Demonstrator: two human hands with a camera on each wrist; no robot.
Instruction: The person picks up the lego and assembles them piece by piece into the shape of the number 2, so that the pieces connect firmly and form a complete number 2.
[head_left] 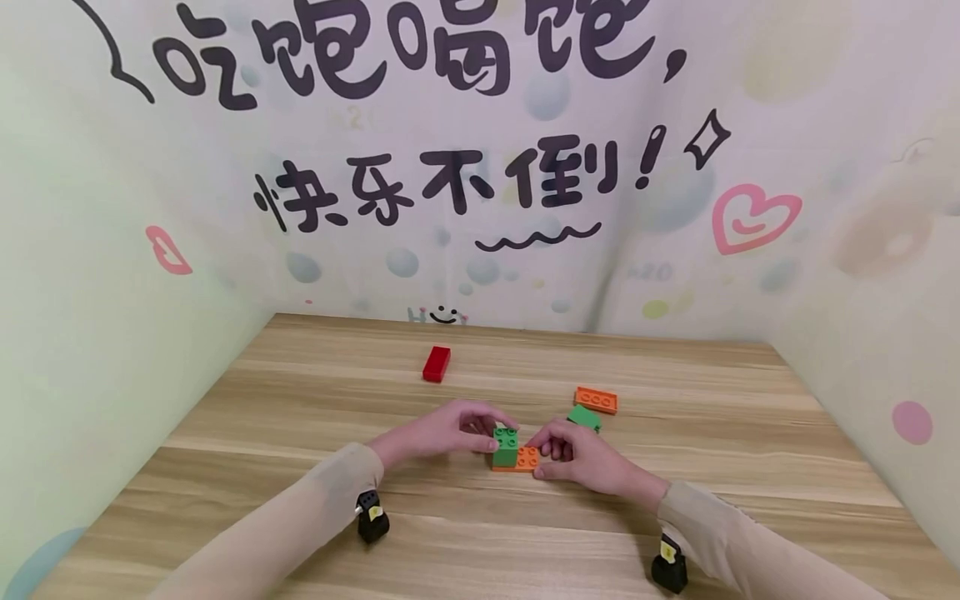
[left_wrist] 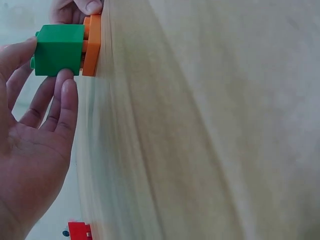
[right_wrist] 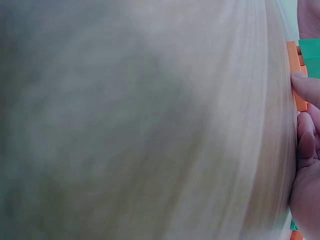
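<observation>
A green building brick with studs on top stands over the left end of a flat orange brick on the table. My left hand grips the green brick from its left side, thumb and fingertips on its faces. In the left wrist view, orange studs show in a narrow gap between the green brick and the orange one. My right hand pinches the right end of the orange brick. Its thumb lies along the near side in the right wrist view.
Just beyond my right hand lie another green brick and an orange brick with its hollow underside up. A red brick lies farther back, left of centre. A printed cloth wall closes off the wooden table's far edge.
</observation>
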